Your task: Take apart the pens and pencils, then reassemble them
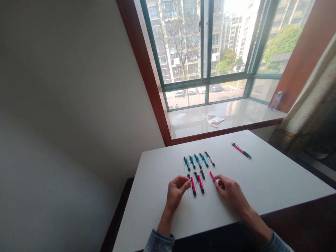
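My right hand [232,194] pinches a pink pen barrel [212,175] at the right end of the front row, its far end tilted up to the left. Thumb and fingertips of my left hand [176,191] are pressed together at the row's left end; whatever they hold, if anything, is too small to make out. Between my hands lie two pink pen barrels [201,183] with black ends, beside short black pen parts [202,174] and thin pale refills. Behind them runs a row of turquoise pen barrels [198,161] with black pieces and refills alongside.
A pink-and-black pen [241,151] lies farther back on the right of the white table [154,168]. Beyond the table, a cloth [215,120] and a clear bottle [276,101] are on the windowsill. A wall rises at left; a curtain [301,115] hangs at right.
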Tool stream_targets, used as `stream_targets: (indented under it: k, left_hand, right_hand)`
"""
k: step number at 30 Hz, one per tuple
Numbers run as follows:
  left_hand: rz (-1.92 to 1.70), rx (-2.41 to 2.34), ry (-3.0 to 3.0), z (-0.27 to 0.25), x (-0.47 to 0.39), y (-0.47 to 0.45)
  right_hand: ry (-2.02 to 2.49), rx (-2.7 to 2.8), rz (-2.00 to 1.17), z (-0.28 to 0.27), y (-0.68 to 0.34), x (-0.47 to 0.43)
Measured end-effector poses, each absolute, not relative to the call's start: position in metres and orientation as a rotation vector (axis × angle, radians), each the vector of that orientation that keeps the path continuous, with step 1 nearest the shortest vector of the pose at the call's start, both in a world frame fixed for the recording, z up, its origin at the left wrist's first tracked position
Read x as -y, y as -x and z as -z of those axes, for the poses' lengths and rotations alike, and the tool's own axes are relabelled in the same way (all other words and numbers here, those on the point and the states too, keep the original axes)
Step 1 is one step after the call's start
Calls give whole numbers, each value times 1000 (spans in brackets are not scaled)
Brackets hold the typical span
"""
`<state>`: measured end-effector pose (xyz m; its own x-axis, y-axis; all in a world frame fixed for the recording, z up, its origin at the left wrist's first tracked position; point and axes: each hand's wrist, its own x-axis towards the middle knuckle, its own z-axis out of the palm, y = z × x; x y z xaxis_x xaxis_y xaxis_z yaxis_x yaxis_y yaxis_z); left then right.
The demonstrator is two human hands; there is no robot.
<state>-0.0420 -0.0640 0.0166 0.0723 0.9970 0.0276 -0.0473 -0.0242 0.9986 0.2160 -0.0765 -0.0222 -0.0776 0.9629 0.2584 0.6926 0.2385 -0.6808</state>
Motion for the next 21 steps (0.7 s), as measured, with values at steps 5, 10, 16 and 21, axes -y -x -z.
stream_targets:
  k: [5, 10, 16, 21]
  left_hand:
    - [-1195, -1116, -1234, -15, 64, 43]
    - [-1186, -1112, -1229, -17, 65, 42]
    - [-1188, -1116, -1234, -20, 65, 41]
    - [-1184, -1117, -1243, -21, 65, 40]
  right_hand:
    - [1524, 1828, -476, 23, -220, 74]
    - [1454, 1846, -516, 23, -218, 75]
    - [1432, 1845, -574, 21, -207, 78]
    - [1421, 1878, -565, 20, -201, 78]
